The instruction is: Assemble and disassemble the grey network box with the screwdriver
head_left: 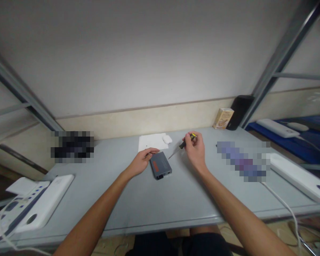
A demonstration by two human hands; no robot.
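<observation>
A small dark grey media converter (161, 165) with a red label lies flat on the grey table; a socket shows at its near end. My left hand (142, 160) grips its far left corner, thumb on the near side and fingers along the far edge. In my right hand (196, 151) is a screwdriver (182, 145) with a black and yellow handle, fingers closed round it. Its thin shaft slants down to the left, and the tip is close to the box's right side; whether they touch I cannot tell.
White paper (149, 141) with a crumpled white piece (166, 138) lies behind the box. A small carton (223, 118) and a black case (240, 112) stand at the back right. White power-strip-like units lie left (50, 201) and right (298, 176), with a white cable (281, 201).
</observation>
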